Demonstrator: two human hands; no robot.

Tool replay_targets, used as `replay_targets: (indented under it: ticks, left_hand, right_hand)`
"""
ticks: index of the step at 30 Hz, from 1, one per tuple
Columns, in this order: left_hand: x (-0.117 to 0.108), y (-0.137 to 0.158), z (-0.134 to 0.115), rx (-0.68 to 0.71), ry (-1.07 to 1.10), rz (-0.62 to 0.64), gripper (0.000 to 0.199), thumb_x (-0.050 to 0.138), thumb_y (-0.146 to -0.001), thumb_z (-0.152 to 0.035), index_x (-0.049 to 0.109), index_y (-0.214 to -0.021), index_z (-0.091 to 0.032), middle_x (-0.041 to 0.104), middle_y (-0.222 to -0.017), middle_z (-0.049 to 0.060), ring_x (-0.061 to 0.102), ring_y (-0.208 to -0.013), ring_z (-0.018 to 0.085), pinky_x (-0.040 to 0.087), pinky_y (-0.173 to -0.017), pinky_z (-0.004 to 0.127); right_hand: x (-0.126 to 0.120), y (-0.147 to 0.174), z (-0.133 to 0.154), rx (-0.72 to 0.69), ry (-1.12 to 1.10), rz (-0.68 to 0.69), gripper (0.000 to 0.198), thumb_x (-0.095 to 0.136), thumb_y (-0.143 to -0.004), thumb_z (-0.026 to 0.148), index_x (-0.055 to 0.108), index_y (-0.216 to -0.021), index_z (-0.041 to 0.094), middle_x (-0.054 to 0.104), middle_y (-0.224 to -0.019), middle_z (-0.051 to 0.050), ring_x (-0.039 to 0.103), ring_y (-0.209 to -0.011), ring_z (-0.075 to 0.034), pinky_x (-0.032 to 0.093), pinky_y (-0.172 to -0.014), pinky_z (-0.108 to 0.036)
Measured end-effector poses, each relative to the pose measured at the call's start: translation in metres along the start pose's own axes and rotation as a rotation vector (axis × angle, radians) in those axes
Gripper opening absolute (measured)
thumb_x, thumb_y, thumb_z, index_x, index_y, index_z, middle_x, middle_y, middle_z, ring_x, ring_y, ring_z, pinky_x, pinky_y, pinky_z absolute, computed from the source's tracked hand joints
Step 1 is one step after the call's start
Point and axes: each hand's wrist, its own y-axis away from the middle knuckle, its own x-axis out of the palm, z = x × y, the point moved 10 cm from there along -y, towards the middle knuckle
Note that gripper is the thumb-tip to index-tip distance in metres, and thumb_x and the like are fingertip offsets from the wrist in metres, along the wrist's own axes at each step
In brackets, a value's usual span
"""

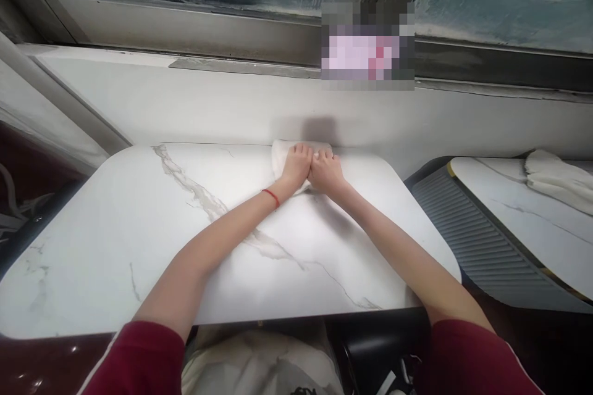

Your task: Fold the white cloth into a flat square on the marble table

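Hands, left [297, 165] and right [326, 171], fingers flat pressing white cloth [280, 156] at marble table [139, 228] far edge, open tabletop nearer.

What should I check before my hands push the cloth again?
1. Both hands on cloth: left hand and right hand press the white cloth: ok.
2. Cloth lies on the marble table, at its far edge by the wall: ok.
3. Table surface near the hands bare of other things: ok.
4. Cloth damp or dry: cannot tell.
5. Second white cloth sits apart on the other table: ok.
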Motion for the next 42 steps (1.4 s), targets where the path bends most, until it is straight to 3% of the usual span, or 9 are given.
replay_targets:
  ticks: [6, 13, 19, 27, 33, 37, 42]
  left_hand:
    - [0.006, -0.025, 0.000, -0.004, -0.041, -0.007, 0.042, 0.028, -0.099, -0.004, 0.063, -0.122, -0.001, 0.066, -0.120, 0.026, 0.055, -0.117, 0.034, 0.040, -0.091, 0.044]
    - [0.008, -0.032, 0.003, -0.031, 0.003, -0.024, 0.044, 0.026, -0.096, -0.001, 0.064, -0.120, -0.001, 0.066, -0.119, 0.026, 0.056, -0.114, 0.035, 0.040, -0.093, 0.046]
    - [0.008, -0.030, 0.008, -0.074, 0.094, -0.057, 0.043, 0.029, -0.097, -0.003, 0.063, -0.122, -0.006, 0.065, -0.123, 0.024, 0.055, -0.118, 0.035, 0.039, -0.097, 0.046]
    - [0.002, -0.004, 0.018, -0.164, 0.061, -0.042, 0.041, 0.029, -0.103, -0.014, 0.057, -0.130, -0.003, 0.058, -0.134, 0.025, 0.051, -0.125, 0.035, 0.037, -0.101, 0.045]
    - [-0.007, 0.033, 0.008, -0.191, 0.052, 0.010, 0.041, 0.031, -0.105, -0.020, 0.053, -0.136, -0.004, 0.056, -0.136, 0.025, 0.050, -0.126, 0.035, 0.038, -0.099, 0.045]
    - [-0.015, 0.066, -0.016, -0.084, 0.048, 0.010, 0.038, 0.034, -0.105, -0.023, 0.056, -0.130, -0.006, 0.058, -0.133, 0.024, 0.052, -0.123, 0.034, 0.039, -0.097, 0.044]
    - [-0.025, 0.107, -0.062, 0.103, 0.082, -0.025, 0.033, 0.037, -0.104, -0.023, 0.059, -0.123, -0.008, 0.062, -0.122, 0.021, 0.055, -0.114, 0.033, 0.042, -0.092, 0.043]
  right_hand:
    - [0.014, -0.018, -0.018, 0.001, 0.007, -0.077, 0.039, 0.035, -0.097, 0.018, 0.067, -0.117, 0.006, 0.064, -0.114, -0.024, 0.052, -0.098, -0.031, 0.032, -0.080, -0.039]
    - [0.019, -0.024, -0.023, 0.015, -0.049, -0.148, 0.042, 0.033, -0.097, 0.018, 0.066, -0.121, 0.008, 0.063, -0.112, -0.023, 0.049, -0.099, -0.032, 0.031, -0.082, -0.040]
    - [0.016, -0.019, -0.023, 0.063, -0.062, -0.148, 0.043, 0.031, -0.099, 0.017, 0.065, -0.124, 0.009, 0.062, -0.116, -0.023, 0.050, -0.100, -0.031, 0.031, -0.083, -0.039]
    - [0.011, 0.001, -0.015, 0.076, -0.077, -0.077, 0.048, 0.029, -0.104, 0.021, 0.057, -0.141, 0.009, 0.061, -0.129, -0.023, 0.050, -0.113, -0.032, 0.032, -0.089, -0.037]
    - [-0.001, 0.036, -0.001, -0.007, -0.041, -0.041, 0.052, 0.030, -0.102, 0.021, 0.050, -0.147, 0.006, 0.061, -0.130, -0.025, 0.051, -0.111, -0.032, 0.033, -0.085, -0.037]
    - [-0.008, 0.082, 0.004, -0.031, 0.031, -0.013, 0.052, 0.031, -0.101, 0.021, 0.052, -0.145, 0.003, 0.065, -0.118, -0.024, 0.056, -0.102, -0.031, 0.033, -0.078, -0.036]
    - [-0.018, 0.149, 0.003, -0.010, 0.146, -0.087, 0.049, 0.034, -0.100, 0.022, 0.059, -0.137, 0.002, 0.067, -0.100, -0.021, 0.057, -0.088, -0.028, 0.031, -0.070, -0.033]
